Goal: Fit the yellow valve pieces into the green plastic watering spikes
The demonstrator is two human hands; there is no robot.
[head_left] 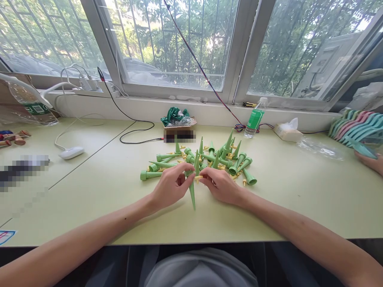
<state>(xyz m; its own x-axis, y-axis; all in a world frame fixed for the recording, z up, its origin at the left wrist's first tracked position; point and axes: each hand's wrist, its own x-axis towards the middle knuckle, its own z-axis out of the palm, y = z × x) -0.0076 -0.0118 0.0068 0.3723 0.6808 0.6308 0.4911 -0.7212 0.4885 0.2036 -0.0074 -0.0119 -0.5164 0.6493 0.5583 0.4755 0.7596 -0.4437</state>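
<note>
My left hand [171, 185] is closed in a pinch on a green plastic plant watering spike [192, 197], whose pointed end hangs down toward me. A small yellow valve [198, 177] sits between both hands, and the closed fingertips of my right hand [224, 186] grip it. The valve is right beside the spike's upper part; whether it is seated in the spike I cannot tell. Just beyond my hands lies a loose heap of several more green spikes [249, 177], some upright and some on their sides, with small yellow valves [244, 182] scattered among them.
Behind the heap stands a small box [179, 128] with green wrapping. A water bottle [254, 119], a tissue box [287, 131] and pastel hangers [353, 125] are at the right, near another person's hand [371, 162]. A white mouse [72, 152] and cables lie left.
</note>
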